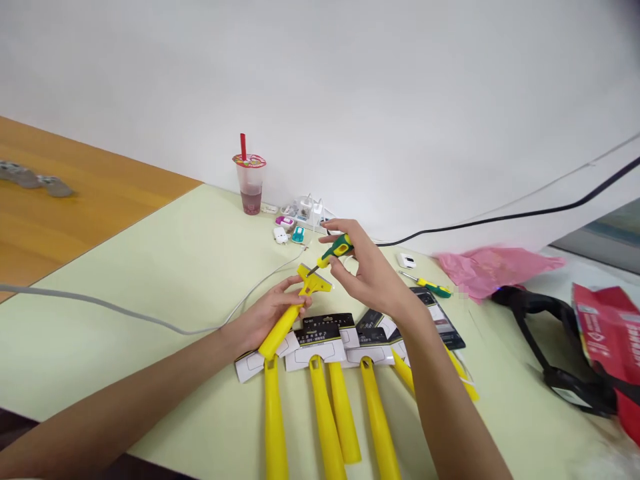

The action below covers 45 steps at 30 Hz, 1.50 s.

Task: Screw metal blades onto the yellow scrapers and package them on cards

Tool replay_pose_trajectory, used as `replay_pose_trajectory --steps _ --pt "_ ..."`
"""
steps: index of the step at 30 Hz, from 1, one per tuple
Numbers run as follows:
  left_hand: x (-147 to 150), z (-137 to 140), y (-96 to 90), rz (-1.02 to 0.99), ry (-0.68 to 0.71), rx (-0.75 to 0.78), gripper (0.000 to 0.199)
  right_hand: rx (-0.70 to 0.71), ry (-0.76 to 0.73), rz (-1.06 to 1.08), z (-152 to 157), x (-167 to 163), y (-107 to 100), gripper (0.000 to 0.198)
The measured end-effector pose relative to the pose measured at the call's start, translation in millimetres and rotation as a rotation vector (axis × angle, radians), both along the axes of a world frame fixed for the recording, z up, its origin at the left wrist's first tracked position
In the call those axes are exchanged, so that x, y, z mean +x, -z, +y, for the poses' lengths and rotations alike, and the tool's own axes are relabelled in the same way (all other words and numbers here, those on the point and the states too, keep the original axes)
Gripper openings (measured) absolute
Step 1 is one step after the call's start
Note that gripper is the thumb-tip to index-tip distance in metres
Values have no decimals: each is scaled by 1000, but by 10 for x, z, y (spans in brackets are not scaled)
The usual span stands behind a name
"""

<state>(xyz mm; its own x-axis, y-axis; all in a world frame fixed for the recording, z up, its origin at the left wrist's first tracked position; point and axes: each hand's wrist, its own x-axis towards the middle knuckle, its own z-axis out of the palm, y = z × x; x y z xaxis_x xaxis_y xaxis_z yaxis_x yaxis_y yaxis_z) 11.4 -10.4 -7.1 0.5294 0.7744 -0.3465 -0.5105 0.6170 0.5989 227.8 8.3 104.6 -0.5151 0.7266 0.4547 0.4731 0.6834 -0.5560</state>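
Observation:
My left hand (pixel 275 303) is wrapped around the handle of a yellow scraper (pixel 281 331), its wide head tilted up and away from me. In my right hand (pixel 367 267) is a green and yellow screwdriver (pixel 336 250), its shaft slanting down to the scraper head. The tip meets the head near a small hole or screw; which of these, I cannot tell. Just below my hands lie several more yellow scrapers (pixel 327 420) with black and white cardboard packaging (pixel 316 345) over their heads.
A second screwdriver (pixel 434 287) lies to the right, near a pink plastic bag (pixel 495 267) and a black strap (pixel 540 333). Behind my hands stand a drink cup (pixel 250 187) and a power strip (pixel 313 215) with plugs. A grey cable (pixel 150 322) crosses the table at left.

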Motion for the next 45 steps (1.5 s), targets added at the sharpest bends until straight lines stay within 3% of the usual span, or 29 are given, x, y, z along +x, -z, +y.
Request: replay_pose_trajectory --steps 4,8,12,19,26,32,36,45 --pt "21 -3 -75 29 -76 -26 65 15 -23 5 -47 74 -43 35" --pt "32 -15 -67 50 -114 4 63 98 103 -189 -107 101 -101 16" --pt "29 -34 -69 86 -114 29 63 79 179 -255 -173 65 -136 14" --pt "6 -42 -115 52 -104 59 64 115 15 -90 -206 -1 -142 27" --pt "1 -58 -108 1 -79 87 56 243 156 -228 -220 -56 -147 14" --pt "-6 -64 -105 1 -59 80 55 133 170 -216 -229 -57 -99 16" --pt "-12 -50 -99 -2 -73 112 58 142 137 -177 -205 -28 -87 10" --pt "-3 -36 -83 9 -81 149 57 150 65 -176 -213 4 -171 14"
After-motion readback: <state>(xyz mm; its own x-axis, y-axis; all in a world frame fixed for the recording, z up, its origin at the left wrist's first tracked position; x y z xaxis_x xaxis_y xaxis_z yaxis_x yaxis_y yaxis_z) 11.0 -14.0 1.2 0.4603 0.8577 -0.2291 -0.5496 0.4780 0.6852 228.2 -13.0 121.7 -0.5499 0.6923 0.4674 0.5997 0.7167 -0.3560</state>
